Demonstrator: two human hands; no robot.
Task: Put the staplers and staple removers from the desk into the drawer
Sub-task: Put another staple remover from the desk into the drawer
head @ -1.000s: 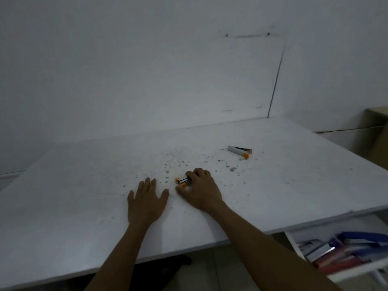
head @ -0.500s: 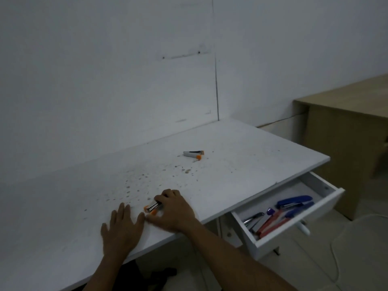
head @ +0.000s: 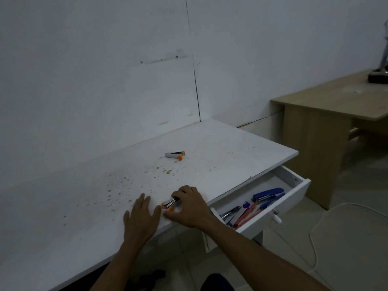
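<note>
Orange-tipped staple remover (head: 170, 203) in your right hand (head: 190, 206) at the near desk edge.

Your right grip is clamped on it, and it has slid from mid-desk toward the edge since a second ago; your left hand (head: 140, 219) lies flat and spread on the desk (head: 63, 206), holding nothing. Just beyond, the open drawer (head: 294, 192) has come into view with staplers already inside, so a short carry should finish this one. Farther back a second staple remover (head: 175, 154) waits.
</note>
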